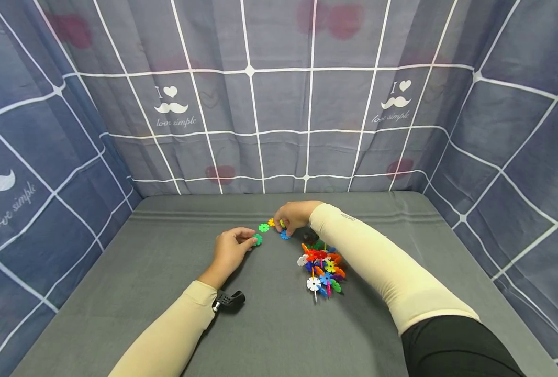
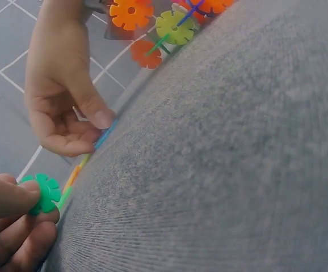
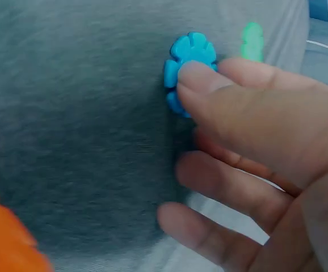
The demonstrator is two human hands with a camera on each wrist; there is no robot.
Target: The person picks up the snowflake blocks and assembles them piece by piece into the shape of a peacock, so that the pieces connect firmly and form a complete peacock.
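Note:
My left hand (image 1: 229, 254) pinches a green flower-shaped plastic disc (image 2: 46, 194) between thumb and fingers, just above or at the grey cloth. Across from it, my right hand (image 1: 294, 214) pinches a blue flower-shaped disc (image 3: 195, 46), with the thumb over its face. Between the hands runs a curved row of discs: another green disc (image 1: 264, 227), an orange-yellow disc (image 1: 271, 222) and a yellow disc (image 1: 282, 223), the last partly hidden by the right hand. Whether neighbouring discs touch or interlock cannot be made out.
A heap of mixed-colour flower discs (image 1: 323, 267), several standing on edge and some joined, lies on the grey cloth surface (image 1: 269, 314) below the right forearm. Blue-grey checked curtains (image 1: 279, 104) enclose the back and both sides.

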